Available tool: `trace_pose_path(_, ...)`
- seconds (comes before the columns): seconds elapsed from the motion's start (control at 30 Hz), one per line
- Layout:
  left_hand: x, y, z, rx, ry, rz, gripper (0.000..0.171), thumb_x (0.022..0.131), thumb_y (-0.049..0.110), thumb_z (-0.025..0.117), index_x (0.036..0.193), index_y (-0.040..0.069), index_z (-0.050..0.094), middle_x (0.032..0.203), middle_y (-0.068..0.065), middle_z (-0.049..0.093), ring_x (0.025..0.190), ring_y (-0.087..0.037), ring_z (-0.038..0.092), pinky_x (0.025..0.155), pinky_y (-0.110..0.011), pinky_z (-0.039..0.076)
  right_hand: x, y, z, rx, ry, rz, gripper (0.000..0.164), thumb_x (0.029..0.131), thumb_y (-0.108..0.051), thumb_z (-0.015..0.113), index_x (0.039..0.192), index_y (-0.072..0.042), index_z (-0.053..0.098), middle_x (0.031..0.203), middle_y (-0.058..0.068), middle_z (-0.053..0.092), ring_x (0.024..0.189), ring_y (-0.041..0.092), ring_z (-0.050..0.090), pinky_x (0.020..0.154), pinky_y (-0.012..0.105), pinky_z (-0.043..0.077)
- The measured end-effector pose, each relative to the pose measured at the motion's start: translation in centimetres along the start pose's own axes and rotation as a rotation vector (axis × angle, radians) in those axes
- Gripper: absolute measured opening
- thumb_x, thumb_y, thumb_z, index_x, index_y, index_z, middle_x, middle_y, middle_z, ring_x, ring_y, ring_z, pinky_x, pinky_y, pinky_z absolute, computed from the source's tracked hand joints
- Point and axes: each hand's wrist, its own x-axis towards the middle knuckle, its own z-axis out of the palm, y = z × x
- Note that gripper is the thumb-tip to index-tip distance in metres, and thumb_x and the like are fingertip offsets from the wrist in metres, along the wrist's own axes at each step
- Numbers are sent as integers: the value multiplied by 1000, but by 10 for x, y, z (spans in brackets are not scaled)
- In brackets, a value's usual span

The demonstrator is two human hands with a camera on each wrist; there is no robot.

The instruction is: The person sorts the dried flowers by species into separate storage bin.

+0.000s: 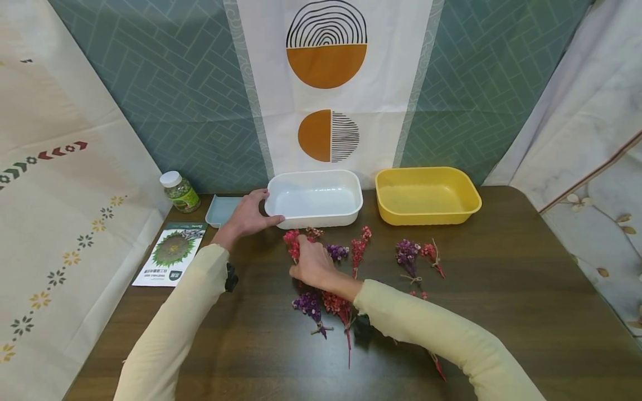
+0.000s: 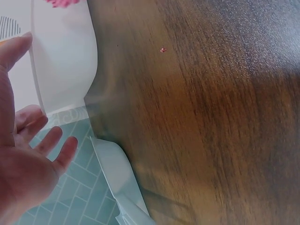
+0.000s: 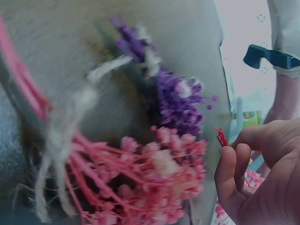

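Note:
My left hand (image 1: 248,214) is at the left end of the white basin (image 1: 321,221), its thumb by the front corner and its fingers spread along the rim. In the left wrist view those fingers look relaxed. In front of the basin, my right hand (image 1: 315,266) pinches a red dried-flower bunch (image 1: 292,240) by its stems; the red stem ends (image 3: 222,138) poke out above the fingertips. Around that hand lie a purple bunch (image 1: 307,303), a pink bunch (image 1: 337,303) tied with twine, another purple bunch (image 1: 338,252) and a red bunch (image 1: 358,250).
To the right stands a yellow basin (image 1: 431,218). Nearer me lie a purple tied bunch (image 1: 407,253) and a small red one (image 1: 432,252). On the left are a white-capped jar (image 1: 181,195), a light blue tray (image 1: 218,211) and a sunflower packet (image 1: 170,256).

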Motion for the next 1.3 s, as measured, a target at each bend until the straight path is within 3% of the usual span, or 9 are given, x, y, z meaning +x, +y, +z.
trace_pose_path(0.3,-2,-1,-2,-2,-1,-5,89,83,44,77,147,-4,38,155,-23,32,137,-41,31,110,-62,29,-14,-7,-14,73,-52,-25,72,81,-6,76,145,-4,43,58,-1,55,44,8,45,41,24,35)
trace_pose_path(0.53,-1,-2,-3,-2,0,-4,90,82,44,77,148,-4,38,155,-22,33,136,-40,32,109,-62,30,-23,-7,-26,135,-52,-133,68,81,-4,74,143,-3,45,67,-6,61,52,9,57,45,25,42)
trace_pose_path(0.83,-2,-4,-2,-4,9,-6,90,81,43,78,147,-4,39,152,-23,36,133,-41,35,109,-61,31,-29,-8,-42,119,-62,-232,64,83,-6,75,141,-5,48,70,-7,62,57,8,59,52,26,47)
trace_pose_path(1.07,-2,-3,-3,2,6,1,90,82,44,77,146,-5,40,154,-23,34,137,-41,32,110,-60,30,-25,-6,-55,124,-66,-258,65,83,-6,77,141,-5,48,75,-5,62,62,9,59,55,26,49)
trace_pose_path(1.3,-2,-1,-2,-4,2,1,89,81,43,78,146,-4,40,154,-22,34,139,-40,31,110,-60,31,-16,1,-70,55,-27,-326,66,82,-6,78,140,-4,49,73,-5,61,61,8,57,54,25,48)
